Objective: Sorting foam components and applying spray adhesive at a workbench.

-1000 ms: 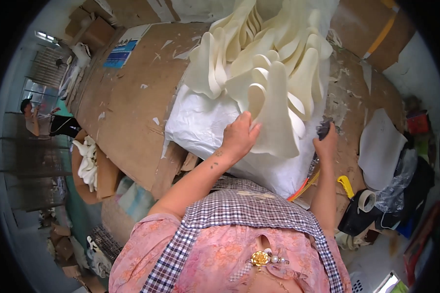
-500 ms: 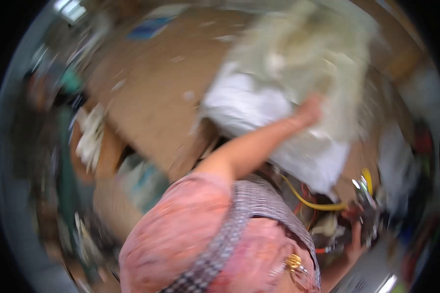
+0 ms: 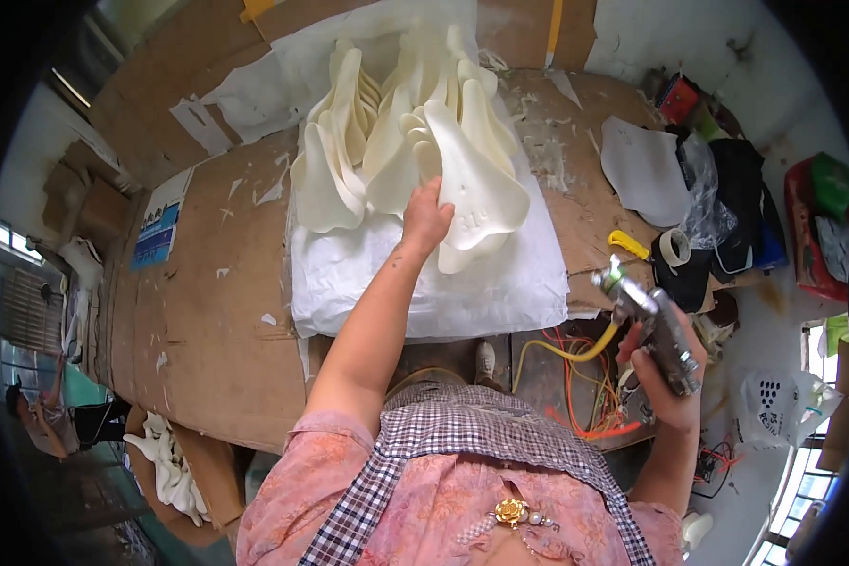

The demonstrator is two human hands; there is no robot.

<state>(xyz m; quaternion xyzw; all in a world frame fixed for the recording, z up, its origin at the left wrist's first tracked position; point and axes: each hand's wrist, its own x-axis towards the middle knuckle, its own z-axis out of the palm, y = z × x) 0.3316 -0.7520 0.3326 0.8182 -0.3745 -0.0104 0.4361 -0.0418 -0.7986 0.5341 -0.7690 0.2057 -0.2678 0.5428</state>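
Note:
A heap of cream foam saddle-shaped pieces lies on a white sack spread over a cardboard-covered table. My left hand reaches forward and grips the nearest cream piece at its lower edge. Lower right, off the table's edge, my right hand is closed around the handle of a metal spray gun, nozzle pointing up-left. A yellow hose runs from the gun.
A single flat white piece, a roll of tape, a yellow-handled tool and dark bags lie on the table's right side. Red and orange wires hang below. More cream pieces sit in a box lower left.
The view swung and steadied. My left hand stayed on the cream heap and now grips one piece. My right hand has lifted the spray gun into view at the right.

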